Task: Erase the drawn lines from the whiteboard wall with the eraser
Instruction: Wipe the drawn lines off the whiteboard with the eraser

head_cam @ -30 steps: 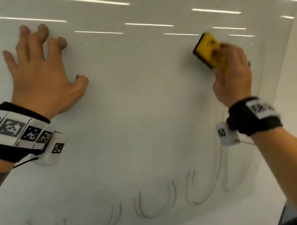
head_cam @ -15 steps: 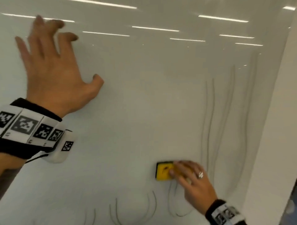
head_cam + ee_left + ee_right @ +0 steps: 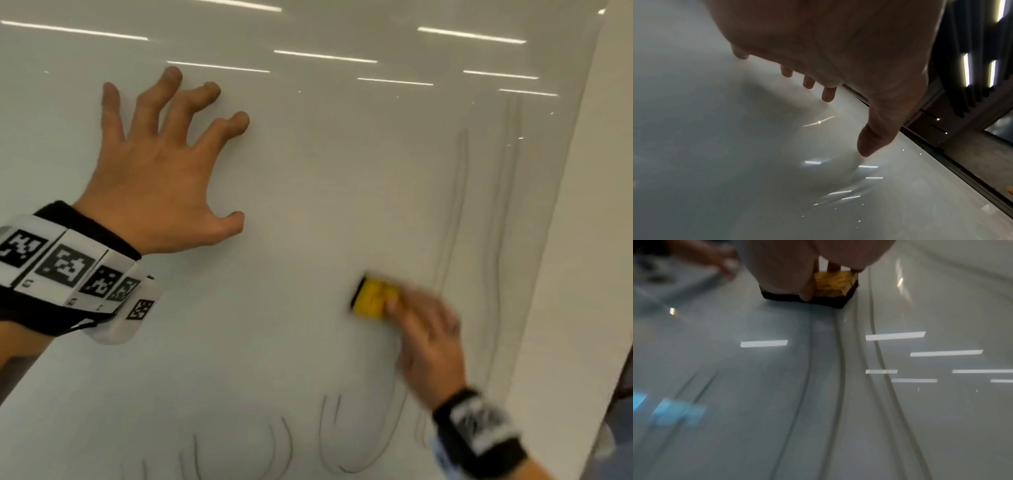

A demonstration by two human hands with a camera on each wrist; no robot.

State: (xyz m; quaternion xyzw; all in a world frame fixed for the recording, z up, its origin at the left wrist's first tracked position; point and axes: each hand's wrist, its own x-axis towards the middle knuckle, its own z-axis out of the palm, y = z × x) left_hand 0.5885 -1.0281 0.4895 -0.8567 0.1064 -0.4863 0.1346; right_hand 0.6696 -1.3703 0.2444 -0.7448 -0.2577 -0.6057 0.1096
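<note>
Eraser (image 3: 371, 299), yellow with a dark felt face, sits flat against the whiteboard wall (image 3: 308, 205) low and right of centre, my right hand (image 3: 424, 339) pinching it at the sides. Drawn lines (image 3: 455, 212) run just right of it and loop below. Farther up on the left, my left hand (image 3: 161, 178) braces on the wall, fingers spread, holding nothing. I judge I am mid-wipe; next the eraser should press firmly and sweep right across those long strokes, then down over the loops.
</note>
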